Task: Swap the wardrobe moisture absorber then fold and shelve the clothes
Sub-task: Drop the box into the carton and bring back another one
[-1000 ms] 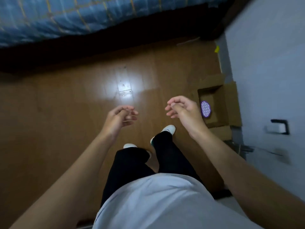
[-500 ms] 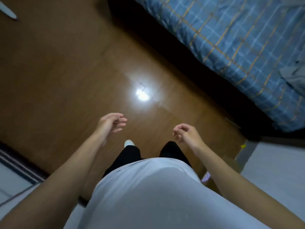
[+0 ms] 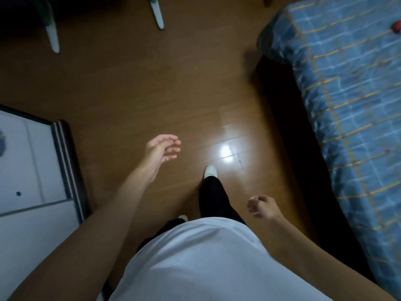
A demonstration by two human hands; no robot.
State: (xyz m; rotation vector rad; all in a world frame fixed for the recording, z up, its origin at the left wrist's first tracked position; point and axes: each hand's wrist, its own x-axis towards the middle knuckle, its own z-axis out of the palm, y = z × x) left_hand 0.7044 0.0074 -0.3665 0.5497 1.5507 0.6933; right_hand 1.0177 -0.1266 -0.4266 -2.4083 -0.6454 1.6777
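Noted at far left a pale panelled surface [image 3: 26,159] bordered by a dark striped strip [image 3: 65,157]; could not tell whether wardrobe door or something else. Saw, further up, two pale furniture legs [image 3: 53,33]. Held the left hand [image 3: 161,148] out ahead over the wooden floor [image 3: 130,83], fingers loosely spread, gripping nothing. Stood mid-stride, one white shoe [image 3: 210,171] forward beside a patch of lamp glare on the boards. Hung the right hand [image 3: 262,207] low by the hip, fingers loosely curled, equally empty. Had on the right a bed [image 3: 347,105] under a blue checked cover, with a small red thing [image 3: 396,28] near its far corner, too blurred to name.

Found neither moisture absorber nor clothes anywhere in view. Judged the step as plain walking between places, with neither the swap nor the folding visibly under way. Expected the next move to call for finding the absorber or the clothes, then closing an empty hand on one.
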